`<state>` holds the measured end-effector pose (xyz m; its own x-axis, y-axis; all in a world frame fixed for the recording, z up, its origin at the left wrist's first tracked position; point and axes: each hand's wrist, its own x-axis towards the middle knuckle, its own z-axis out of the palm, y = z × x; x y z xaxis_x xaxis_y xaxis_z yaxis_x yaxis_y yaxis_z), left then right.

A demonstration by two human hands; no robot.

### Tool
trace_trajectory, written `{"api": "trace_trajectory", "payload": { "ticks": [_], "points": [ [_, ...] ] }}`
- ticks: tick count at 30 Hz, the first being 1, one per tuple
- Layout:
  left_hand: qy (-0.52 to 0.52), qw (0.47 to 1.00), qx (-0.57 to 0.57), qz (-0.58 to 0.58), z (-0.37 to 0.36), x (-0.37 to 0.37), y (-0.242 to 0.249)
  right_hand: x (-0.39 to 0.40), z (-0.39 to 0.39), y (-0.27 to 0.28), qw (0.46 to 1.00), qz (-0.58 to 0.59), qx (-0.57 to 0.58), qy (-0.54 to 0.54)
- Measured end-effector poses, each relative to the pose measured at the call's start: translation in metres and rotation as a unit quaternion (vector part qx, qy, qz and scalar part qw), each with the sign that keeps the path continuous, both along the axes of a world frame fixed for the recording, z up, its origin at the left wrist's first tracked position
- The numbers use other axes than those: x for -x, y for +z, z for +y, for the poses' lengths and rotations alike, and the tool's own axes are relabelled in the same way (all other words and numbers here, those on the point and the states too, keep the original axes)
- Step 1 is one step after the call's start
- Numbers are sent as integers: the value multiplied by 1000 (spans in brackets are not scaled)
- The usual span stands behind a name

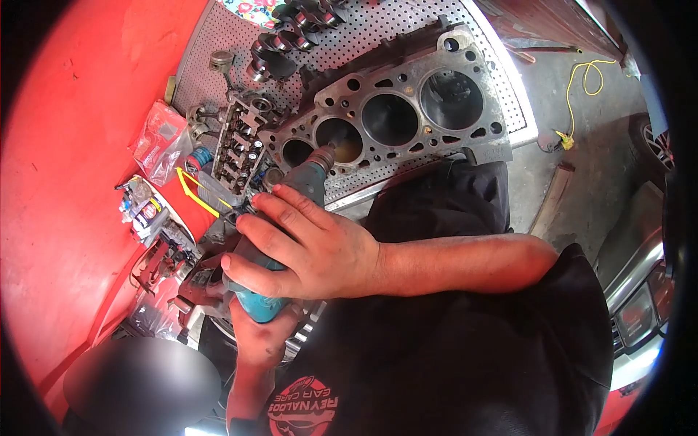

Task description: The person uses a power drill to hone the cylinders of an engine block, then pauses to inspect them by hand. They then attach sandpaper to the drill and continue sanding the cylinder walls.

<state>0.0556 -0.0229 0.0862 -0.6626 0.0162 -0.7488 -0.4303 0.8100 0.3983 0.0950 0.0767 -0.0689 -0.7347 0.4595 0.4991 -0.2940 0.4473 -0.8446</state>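
A teal power drill (309, 182) slants up towards an engine block (374, 156), its chuck (321, 157) at the second cylinder bore from the left. Whatever tool the chuck carries is mostly hidden in that bore. My right hand (313, 247) lies over the drill's body, its fingers wrapped across the casing. Beneath the rear end, my left hand (263, 338) grips the drill, with most of its fingers out of sight. The block rests on a perforated metal table (218, 33), its bores facing me.
Left of the block lies a cylinder head (240, 145) beside a piston (221, 61). A crankshaft (280, 47) sits behind. Plastic bags (160, 142) and small parts line the red wall (73, 145). A yellow cord (571, 94) trails on the floor near a car wheel (647, 149).
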Motion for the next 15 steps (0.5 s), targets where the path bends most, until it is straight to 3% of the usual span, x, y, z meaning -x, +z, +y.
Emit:
{"api": "trace_trajectory", "payload": {
  "ticks": [15],
  "points": [
    [1,1000,-3,-4,2,3,-1,3,1,-1,1000,-3,1,-9]
  ]
}}
